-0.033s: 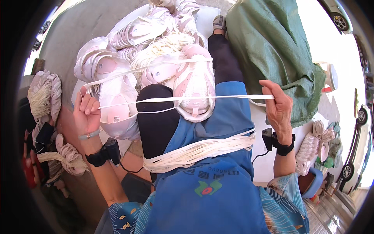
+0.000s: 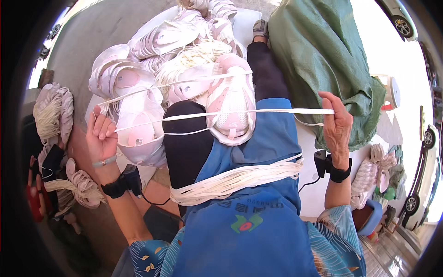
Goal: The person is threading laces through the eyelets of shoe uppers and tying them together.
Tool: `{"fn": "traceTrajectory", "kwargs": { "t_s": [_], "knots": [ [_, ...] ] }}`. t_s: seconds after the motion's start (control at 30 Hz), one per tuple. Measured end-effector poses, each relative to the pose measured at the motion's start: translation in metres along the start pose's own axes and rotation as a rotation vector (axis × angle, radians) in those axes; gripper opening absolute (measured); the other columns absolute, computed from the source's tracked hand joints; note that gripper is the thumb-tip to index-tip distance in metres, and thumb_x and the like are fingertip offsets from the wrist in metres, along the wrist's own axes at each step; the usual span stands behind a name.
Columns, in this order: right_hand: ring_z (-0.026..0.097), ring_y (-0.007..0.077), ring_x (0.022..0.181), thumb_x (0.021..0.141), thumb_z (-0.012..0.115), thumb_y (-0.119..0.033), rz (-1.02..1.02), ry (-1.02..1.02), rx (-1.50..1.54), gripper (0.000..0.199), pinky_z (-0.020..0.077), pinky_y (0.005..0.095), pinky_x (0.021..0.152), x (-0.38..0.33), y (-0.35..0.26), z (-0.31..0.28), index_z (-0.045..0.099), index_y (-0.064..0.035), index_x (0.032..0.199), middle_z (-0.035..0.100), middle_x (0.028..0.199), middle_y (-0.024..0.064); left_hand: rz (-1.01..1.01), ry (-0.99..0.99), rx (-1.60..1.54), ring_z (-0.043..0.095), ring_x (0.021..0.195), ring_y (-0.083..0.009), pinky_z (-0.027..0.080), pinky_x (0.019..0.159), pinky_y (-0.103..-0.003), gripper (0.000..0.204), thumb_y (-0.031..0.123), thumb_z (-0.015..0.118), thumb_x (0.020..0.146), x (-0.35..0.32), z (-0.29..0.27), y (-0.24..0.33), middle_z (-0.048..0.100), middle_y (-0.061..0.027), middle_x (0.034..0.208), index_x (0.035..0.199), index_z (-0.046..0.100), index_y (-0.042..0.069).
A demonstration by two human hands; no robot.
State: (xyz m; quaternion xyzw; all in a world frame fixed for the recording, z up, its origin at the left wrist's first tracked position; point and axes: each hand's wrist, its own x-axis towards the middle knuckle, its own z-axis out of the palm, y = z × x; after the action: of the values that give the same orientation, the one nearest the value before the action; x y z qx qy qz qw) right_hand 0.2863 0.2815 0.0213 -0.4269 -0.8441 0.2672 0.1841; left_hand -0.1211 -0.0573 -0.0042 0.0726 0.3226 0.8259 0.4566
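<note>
A pale pink and white shoe upper lies across my lap between my knees, its heel end toward me. My left hand is closed with curled fingers on a white shoelace. One strand runs from there to the far part of the upper; another stretches nearly level over its near part to my right hand. That hand pinches the lace between thumb and forefinger, a short tail hanging below. Whether the lace passes through eyelets, I cannot tell. A bundle of white laces lies across my blue apron.
Stacked pink and white uppers and loose laces pile up beyond my left knee. A large green sack stands at the right. More bundled uppers lie on both sides, with a blue-edged stool at the lower right.
My right hand has moved a little outward to the right, drawing the lace with it. My left hand has shifted slightly left; the upper has barely moved.
</note>
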Motion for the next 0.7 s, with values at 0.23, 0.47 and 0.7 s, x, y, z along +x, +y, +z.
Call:
{"fn": "traceTrajectory", "kwargs": {
  "t_s": [0.23,0.47,0.7],
  "knots": [
    [0.047,0.0093,0.066,0.103,0.037,-0.031,0.156,0.406,0.861,0.043,0.0404,0.0238,0.063,0.024,0.051,-0.040,0.059,0.0043,0.114,0.047,0.068,-0.0024,0.147,0.200,-0.037,0.031,0.045,-0.0054,0.032,0.046,-0.022,0.023,0.013,0.041,0.100,-0.024,-0.040,0.052,0.037,0.0017,0.063,0.110,0.053,-0.004],
    [0.058,0.0257,0.095,0.101,0.035,-0.037,-0.376,-0.161,0.587,0.047,0.0415,0.0370,0.089,-0.008,-0.063,0.005,0.061,0.0006,0.112,0.060,0.094,0.0123,-0.006,0.234,0.435,0.030,0.046,-0.0030,0.029,0.042,-0.019,0.029,0.025,0.042,0.103,0.000,0.057,-0.038,0.034,0.0046,0.062,0.107,0.057,0.001],
    [0.058,0.0328,0.100,0.082,0.059,-0.007,-0.285,-0.894,0.117,0.029,0.0452,0.0399,0.086,-0.045,-0.020,0.017,0.059,-0.0025,0.110,0.062,0.102,0.0151,-0.381,-0.133,1.084,0.031,0.051,-0.0004,0.025,0.046,-0.017,0.023,0.022,0.048,0.099,0.000,0.113,-0.132,0.036,0.0096,0.061,0.104,0.062,0.004]
  ]
}}
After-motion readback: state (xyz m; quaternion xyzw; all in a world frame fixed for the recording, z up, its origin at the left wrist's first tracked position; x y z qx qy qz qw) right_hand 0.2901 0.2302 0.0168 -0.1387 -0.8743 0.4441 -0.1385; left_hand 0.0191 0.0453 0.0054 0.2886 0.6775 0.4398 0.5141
